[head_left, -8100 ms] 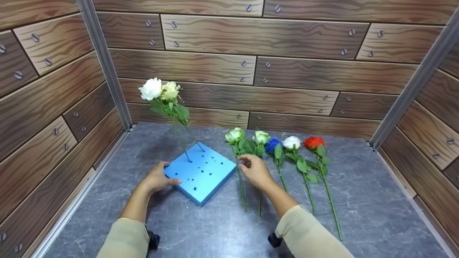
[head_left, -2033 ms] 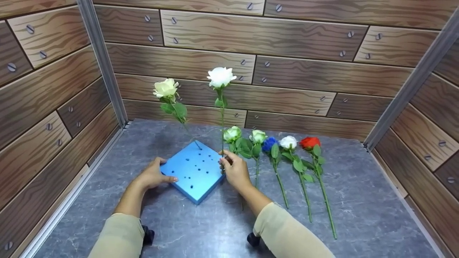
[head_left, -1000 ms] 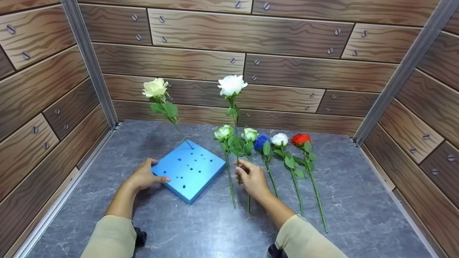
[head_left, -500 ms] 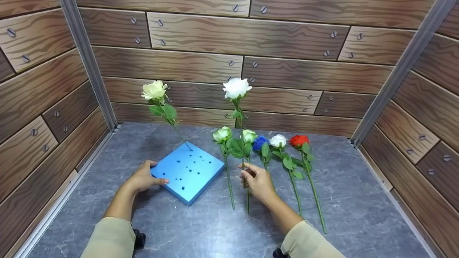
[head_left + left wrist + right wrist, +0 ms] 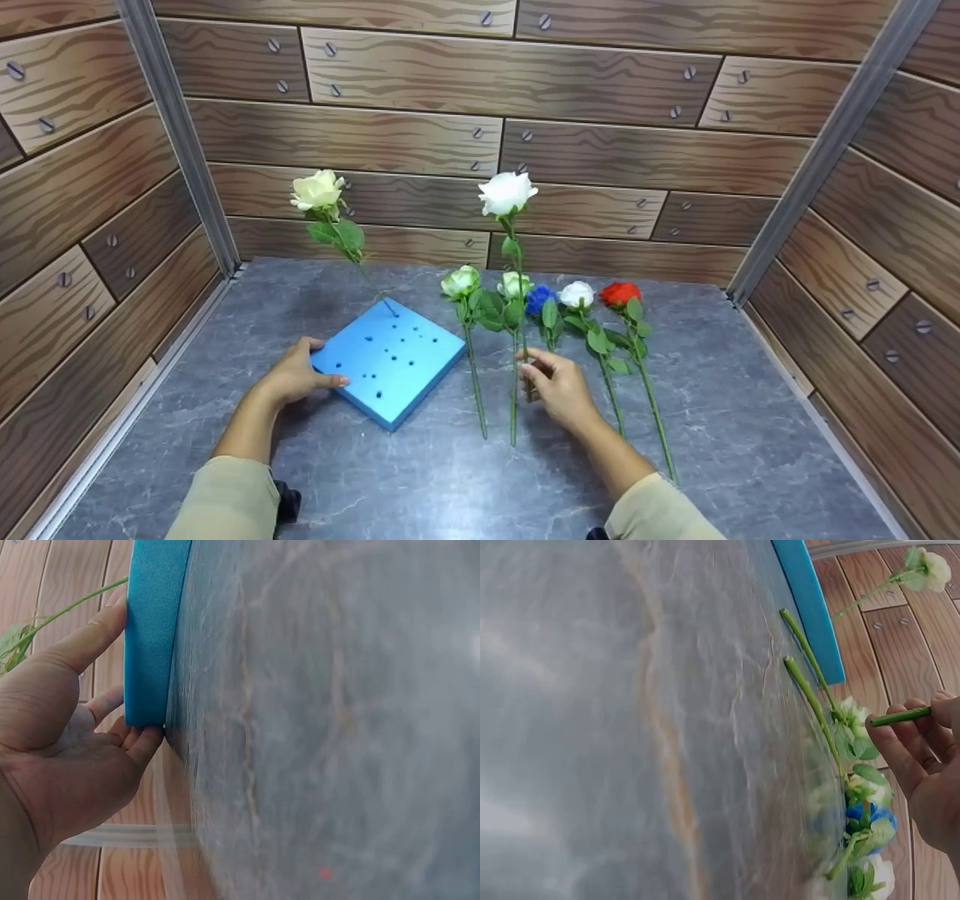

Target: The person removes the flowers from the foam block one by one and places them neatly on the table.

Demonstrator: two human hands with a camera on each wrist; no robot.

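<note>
A cream-yellow rose [image 5: 317, 190] stands leaning, its stem set in a hole near the far corner of a blue foam block [image 5: 429, 366]. My left hand [image 5: 295, 373] grips that block at its left corner, thumb on top and the other fingers at its side and lower edge, as the left wrist view shows. My right hand [image 5: 564, 391] pinches the stem of a white rose [image 5: 508, 193] low down, holding it upright to the right of the block. In the right wrist view the cut end of this stem [image 5: 900, 717] sticks out past the fingers, above the tabletop.
On the grey marbled table [image 5: 420, 487], right of the block, lie two pale green roses [image 5: 460, 282], a blue rose [image 5: 540, 300], another white rose [image 5: 576, 294] and a red rose [image 5: 621, 293]. Wood-patterned walls [image 5: 405, 75] enclose the table at the back and sides.
The white rose, earlier standing in the block beside the cream-yellow one, is out of its hole and in my right hand, which has carried it rightward. The left hand has stayed on the block.
</note>
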